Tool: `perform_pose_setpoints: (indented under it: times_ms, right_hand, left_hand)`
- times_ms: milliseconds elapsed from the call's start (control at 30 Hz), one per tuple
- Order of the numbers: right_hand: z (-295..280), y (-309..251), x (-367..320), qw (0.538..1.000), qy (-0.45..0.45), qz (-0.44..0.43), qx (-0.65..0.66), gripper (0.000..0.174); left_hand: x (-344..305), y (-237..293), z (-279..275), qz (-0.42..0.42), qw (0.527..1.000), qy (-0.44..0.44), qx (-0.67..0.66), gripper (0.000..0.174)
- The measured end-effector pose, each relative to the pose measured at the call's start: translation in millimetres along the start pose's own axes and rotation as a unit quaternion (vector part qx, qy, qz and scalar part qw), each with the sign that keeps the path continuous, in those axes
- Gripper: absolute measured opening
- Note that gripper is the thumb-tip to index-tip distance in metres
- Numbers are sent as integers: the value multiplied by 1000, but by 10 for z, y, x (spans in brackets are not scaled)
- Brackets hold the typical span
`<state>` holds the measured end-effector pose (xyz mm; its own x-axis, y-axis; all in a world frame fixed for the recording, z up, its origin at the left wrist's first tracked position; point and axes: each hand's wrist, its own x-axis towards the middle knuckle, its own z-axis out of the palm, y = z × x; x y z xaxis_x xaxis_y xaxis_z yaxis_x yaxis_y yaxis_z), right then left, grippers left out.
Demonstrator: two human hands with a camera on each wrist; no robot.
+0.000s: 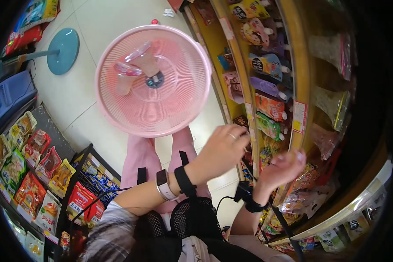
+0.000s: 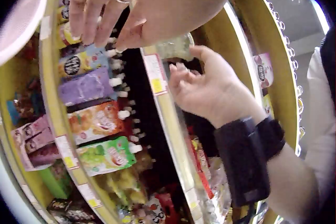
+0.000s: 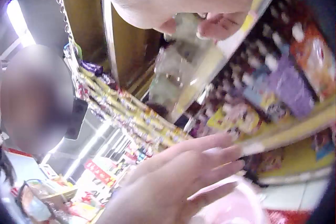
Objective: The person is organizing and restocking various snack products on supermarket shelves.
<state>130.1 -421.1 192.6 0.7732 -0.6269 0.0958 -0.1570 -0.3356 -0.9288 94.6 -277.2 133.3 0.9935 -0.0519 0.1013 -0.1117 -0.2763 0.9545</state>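
Observation:
In the head view my left hand [image 1: 222,147], with a ring on one finger, hovers in front of the shelf edge; its fingers are loosely bent and hold nothing visible. The left wrist view shows its fingers spread near the spouted pouches [image 2: 88,87]. To its right my right hand [image 1: 284,169] is raised by the shelves, fingers loosely curled, with nothing seen in them. Beyond my legs is a round pink basket [image 1: 111,115] with two clear packages [image 1: 145,61] inside. Clear bags [image 1: 332,105] lie on the shelf at the right.
Shelves of pouches [image 1: 268,107] line the right side. Snack packets [image 1: 30,196] fill a rack at the lower left. A blue round-based object [image 1: 64,51] and a blue plastic crate [image 1: 8,98] stand at the left on the tiled floor [image 1: 85,105].

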Motion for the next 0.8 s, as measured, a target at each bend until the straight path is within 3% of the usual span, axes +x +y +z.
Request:
perform_pose_setpoints:
  times_ms: [67,133,200,267,300,367,400,533,600,667,733,800]
  right_hand:
    - [452,-48,-391,987,-143,59,-52,30]
    - [857,94,-628,927,-351,132,-19,35]
    - [1386,148,-928,882,-445,153,-21,33]
    - [1849,262,-1178,833,-512,207,-28,29]
    - [2047,331,-1284,806,-538,243,-36,28]
    - [2380,474,-1456,777,-555,288,-71,31]
    - [2506,548,-1518,751,-562,333,-101,34]
    - [2691,923,-1761,700,-601,345,-171,41]
    - [2652,969,-1857,672,-569,475,7,40]
    - [2643,944,-1806,659,-578,481,14,39]
    - [2605,954,-1764,645,-582,495,22,38]
    - [2615,964,-1739,602,-569,555,76,40]
  left_hand:
    - [-173,-237,-228,-67,996,5,55,37]
    - [-294,-483,-479,-139,984,22,106,44]
    - [-338,-728,-791,-177,975,36,128,49]
    - [-363,-966,-1107,-203,958,146,142,59]
    - [-381,-1072,-1244,-209,956,152,140,59]
    - [-398,-1263,-1472,-217,923,204,244,58]
    - [-402,-1339,-1537,-220,922,211,240,58]
    - [-383,-1608,-1609,-221,910,307,168,55]
    - [-360,-1700,-1637,-227,909,329,119,54]
    - [-313,-1784,-1708,-327,891,309,-54,53]
    - [-284,-1932,-1700,-330,882,329,-65,52]
    - [-335,-1967,-1666,-332,876,343,-72,51]
